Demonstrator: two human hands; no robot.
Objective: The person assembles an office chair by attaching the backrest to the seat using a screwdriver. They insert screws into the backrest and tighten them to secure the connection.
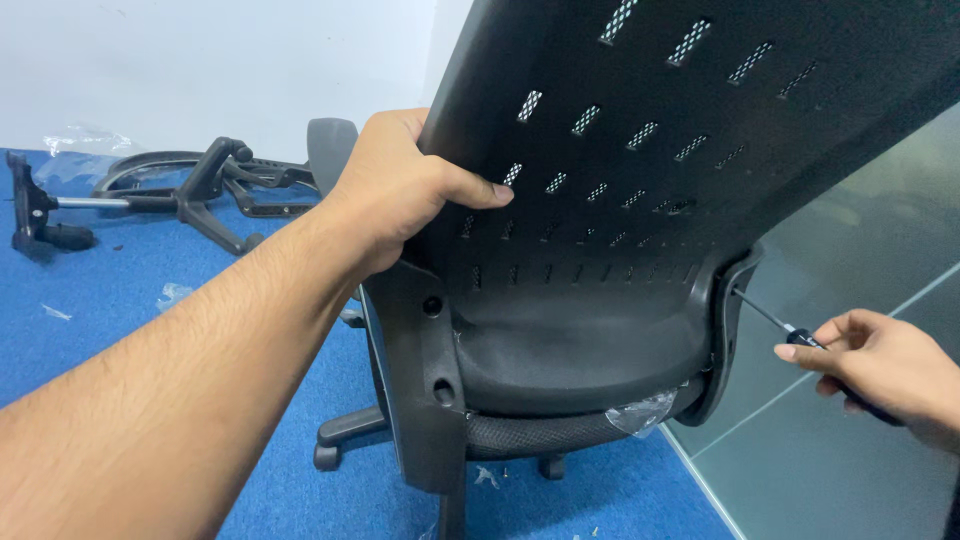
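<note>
While left hand grips backrest — right hand holds screwdriver.

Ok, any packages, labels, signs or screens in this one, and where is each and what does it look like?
No labels, signs or screens.
Plastic wrap: clear crumpled scrap, at the seat's right rear corner under the backrest.
Plastic bag: clear, crumpled, on the blue carpet by the white wall, far left.
Plastic scrap: small, clear, on the carpet left of the chair.
</note>
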